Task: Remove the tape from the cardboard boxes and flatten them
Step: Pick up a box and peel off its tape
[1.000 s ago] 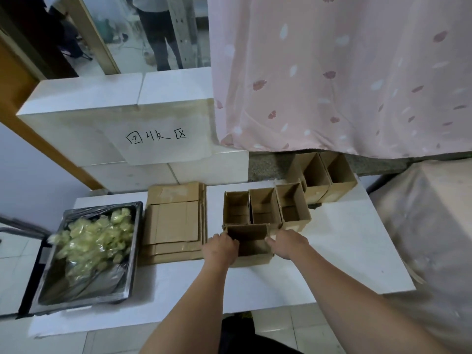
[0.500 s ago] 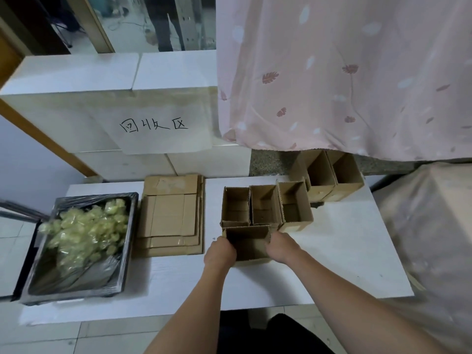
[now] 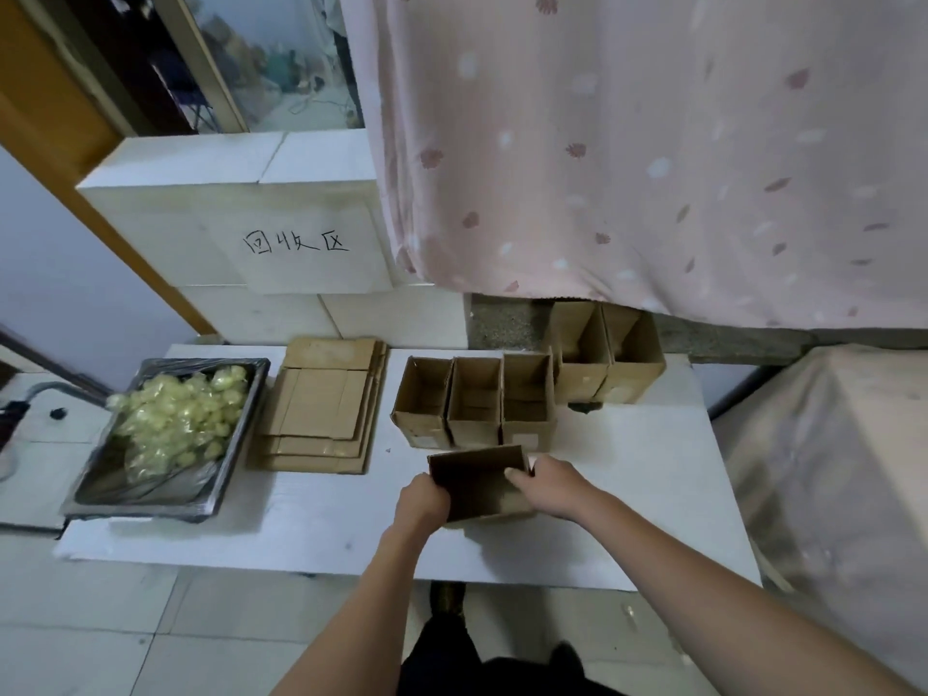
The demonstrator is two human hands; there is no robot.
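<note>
A small open cardboard box (image 3: 477, 482) is held between both hands near the middle of the white table (image 3: 653, 494), its opening tipped toward me. My left hand (image 3: 419, 499) grips its left wall and my right hand (image 3: 550, 487) grips its right wall, thumb on the rim. Behind it stand three open boxes (image 3: 474, 401) in a row, and two taller open boxes (image 3: 605, 351) sit at the back right. A stack of flattened boxes (image 3: 324, 406) lies to the left.
A metal tray (image 3: 236, 454) lined with plastic holds crumpled yellowish tape at the table's left end. White blocks with handwritten characters (image 3: 296, 241) stand behind. A pink curtain (image 3: 653, 143) hangs at the back right. A covered object (image 3: 828, 469) flanks the table's right side.
Both hands have drawn the held box toward me, away from the row of three, and tipped its opening up. The camera view shifted slightly.
</note>
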